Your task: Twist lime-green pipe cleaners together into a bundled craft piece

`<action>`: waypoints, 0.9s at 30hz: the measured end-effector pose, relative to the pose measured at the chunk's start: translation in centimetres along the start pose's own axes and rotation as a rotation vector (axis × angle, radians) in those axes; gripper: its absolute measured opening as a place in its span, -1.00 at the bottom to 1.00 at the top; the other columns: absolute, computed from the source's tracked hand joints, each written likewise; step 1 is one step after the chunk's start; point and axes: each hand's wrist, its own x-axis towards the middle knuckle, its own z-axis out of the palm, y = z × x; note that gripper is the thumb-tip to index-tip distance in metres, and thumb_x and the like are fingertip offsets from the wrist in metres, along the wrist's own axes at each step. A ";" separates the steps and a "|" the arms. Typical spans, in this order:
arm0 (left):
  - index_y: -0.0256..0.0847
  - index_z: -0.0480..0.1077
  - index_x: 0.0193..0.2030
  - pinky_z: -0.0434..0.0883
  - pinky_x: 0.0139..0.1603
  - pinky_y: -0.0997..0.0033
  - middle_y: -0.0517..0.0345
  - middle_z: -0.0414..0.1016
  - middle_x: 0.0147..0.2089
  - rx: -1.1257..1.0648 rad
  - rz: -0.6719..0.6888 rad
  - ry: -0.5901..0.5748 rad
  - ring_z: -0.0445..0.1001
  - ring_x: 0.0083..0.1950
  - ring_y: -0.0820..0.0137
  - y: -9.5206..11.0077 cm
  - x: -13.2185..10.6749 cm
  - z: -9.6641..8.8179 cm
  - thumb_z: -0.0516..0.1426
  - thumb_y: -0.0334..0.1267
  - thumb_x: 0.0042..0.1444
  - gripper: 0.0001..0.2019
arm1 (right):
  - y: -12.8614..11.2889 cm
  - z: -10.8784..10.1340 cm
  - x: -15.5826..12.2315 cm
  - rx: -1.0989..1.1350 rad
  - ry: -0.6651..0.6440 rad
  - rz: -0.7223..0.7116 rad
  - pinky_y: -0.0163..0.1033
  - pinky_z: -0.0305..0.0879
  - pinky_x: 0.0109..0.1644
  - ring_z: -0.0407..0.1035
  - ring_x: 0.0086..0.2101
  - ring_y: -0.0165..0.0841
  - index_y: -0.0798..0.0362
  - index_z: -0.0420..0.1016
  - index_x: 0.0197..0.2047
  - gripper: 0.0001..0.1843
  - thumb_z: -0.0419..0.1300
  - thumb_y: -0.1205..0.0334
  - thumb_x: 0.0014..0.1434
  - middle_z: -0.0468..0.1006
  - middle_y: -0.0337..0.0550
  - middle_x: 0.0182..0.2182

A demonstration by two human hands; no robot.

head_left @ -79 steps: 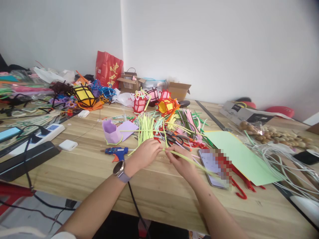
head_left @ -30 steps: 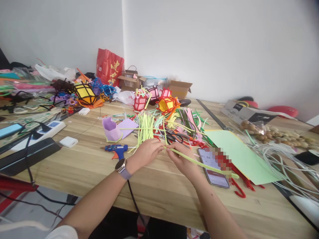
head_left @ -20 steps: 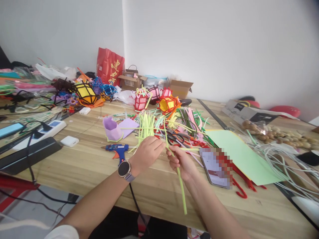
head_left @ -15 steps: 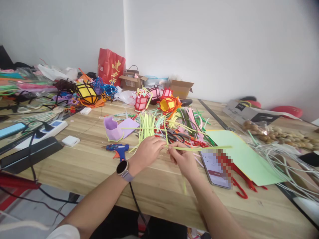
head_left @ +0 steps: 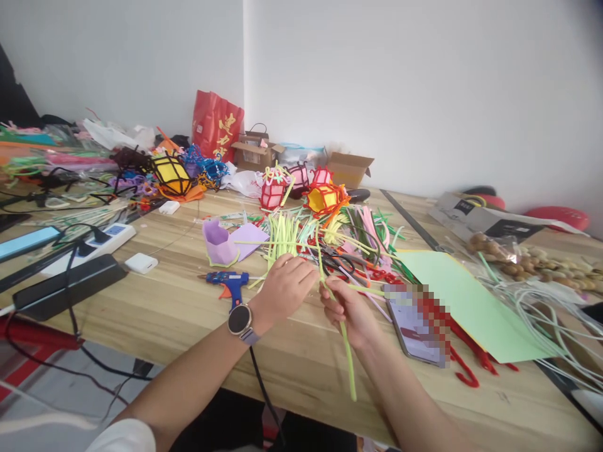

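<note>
Yellow-green pipe cleaners (head_left: 348, 370) cross between my two hands. My right hand (head_left: 347, 306) is closed round one, whose long end slants down over the table; another end sticks out to the right. Fingers bent, my left hand (head_left: 288, 285) meets the crossing from the left and pinches there, its thumb hidden. Just behind lies a bundle of yellow-green pipe cleaners (head_left: 282, 232). A blue glue gun (head_left: 230, 282) rests left of my left hand, near a small purple cup-like piece (head_left: 220, 243) with a green bottom edge and a flat purple sheet (head_left: 252, 240).
Behind the bundle stand small pipe-cleaner lanterns (head_left: 325, 198). Black-handled scissors (head_left: 343, 258) lie among loose stems. On the right are a phone (head_left: 414, 333), red pipe cleaners (head_left: 466, 339) and a light green sheet (head_left: 475, 301). A power strip (head_left: 115, 237) and cables lie at left.
My right hand has turned, and the pipe cleaner end that pointed right now slants down toward me. My hands have drawn slightly apart. The view has shifted a little left.
</note>
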 end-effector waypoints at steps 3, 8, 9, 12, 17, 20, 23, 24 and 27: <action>-0.21 0.41 -0.18 0.27 -0.07 0.26 0.09 0.51 -0.18 -0.141 -0.071 -0.089 0.39 -0.12 0.32 -0.3 0.3 0.1 -0.05 -0.31 0.29 -0.79 | -0.1 -1.0 0.1 -0.390 0.147 -0.367 -0.34 0.12 -0.58 0.18 -0.66 -0.45 0.00 0.35 -0.51 -0.80 0.15 0.11 0.06 0.31 -0.31 -0.68; -0.21 0.41 -0.27 0.30 -0.09 0.35 0.13 0.50 -0.24 -0.363 -0.081 -0.126 0.39 -0.14 0.36 -1.3 0.6 0.5 0.01 -0.29 0.27 -0.83 | -0.2 -2.3 0.1 -0.859 0.052 -0.763 -0.25 0.30 -0.32 0.41 -0.40 -0.30 0.00 0.46 -0.39 -0.83 0.07 0.23 0.15 0.52 -0.09 -0.42; -0.22 0.41 -0.28 0.30 -0.10 0.36 0.13 0.50 -0.25 -0.373 -0.079 -0.108 0.39 -0.15 0.37 -1.4 0.6 0.5 0.01 -0.28 0.26 -0.82 | -0.2 -2.3 0.1 -0.845 0.052 -0.751 -0.25 0.30 -0.34 0.41 -0.41 -0.30 0.00 0.46 -0.39 -0.84 0.08 0.22 0.14 0.52 -0.09 -0.43; -0.23 0.40 -0.31 0.29 -0.12 0.33 0.11 0.47 -0.29 -0.256 -0.072 -0.053 0.37 -0.18 0.35 -1.1 0.4 0.3 -0.02 -0.28 0.28 -0.78 | -0.1 -1.4 0.0 -0.567 0.132 -0.497 -0.31 0.21 -0.50 0.30 -0.59 -0.38 0.02 0.43 -0.44 -0.81 0.14 0.11 0.11 0.43 -0.22 -0.62; -0.23 0.39 -0.24 0.22 0.00 0.20 0.07 0.48 -0.22 0.037 0.046 0.005 0.36 -0.05 0.29 -0.3 0.0 0.2 -0.09 -0.37 0.29 -0.76 | -0.1 -0.3 0.1 0.016 0.012 0.064 -0.38 -0.10 -0.68 -0.07 -0.75 -0.53 0.04 0.31 -0.58 -0.64 0.15 -0.07 0.01 0.11 -0.42 -0.79; -0.24 0.39 -0.21 0.27 -0.02 0.24 0.06 0.49 -0.18 -0.061 -0.026 -0.036 0.38 -0.07 0.31 -0.5 0.0 0.6 -0.08 -0.33 0.30 -0.77 | -0.3 -0.7 0.1 -0.119 0.048 -0.078 -0.37 0.00 -0.64 0.05 -0.72 -0.51 0.04 0.34 -0.53 -0.70 0.18 -0.01 0.02 0.21 -0.38 -0.76; -0.24 0.39 -0.14 0.33 -0.08 0.33 0.05 0.50 -0.13 -0.301 -0.100 -0.128 0.42 -0.10 0.35 -1.1 0.3 1.0 -0.07 -0.31 0.30 -0.78 | -0.4 -1.5 0.2 -0.486 0.121 -0.405 -0.33 0.15 -0.52 0.23 -0.62 -0.43 0.03 0.44 -0.45 -0.82 0.18 0.10 0.06 0.39 -0.28 -0.66; -0.24 0.40 -0.15 0.34 -0.10 0.36 0.06 0.50 -0.14 -0.368 -0.110 -0.156 0.43 -0.11 0.36 -1.2 0.4 1.0 -0.06 -0.32 0.30 -0.78 | -0.5 -1.7 0.2 -0.590 0.122 -0.503 -0.30 0.19 -0.47 0.29 -0.57 -0.40 0.03 0.47 -0.44 -0.84 0.17 0.14 0.08 0.44 -0.23 -0.60; -0.24 0.41 -0.23 0.35 -0.16 0.40 0.11 0.49 -0.25 -0.443 -0.148 -0.183 0.42 -0.18 0.39 -1.2 0.6 0.7 -0.05 -0.33 0.29 -0.79 | -0.4 -1.9 0.2 -0.717 0.104 -0.664 -0.26 0.24 -0.35 0.38 -0.44 -0.34 0.02 0.50 -0.42 -0.85 0.15 0.17 0.10 0.53 -0.14 -0.46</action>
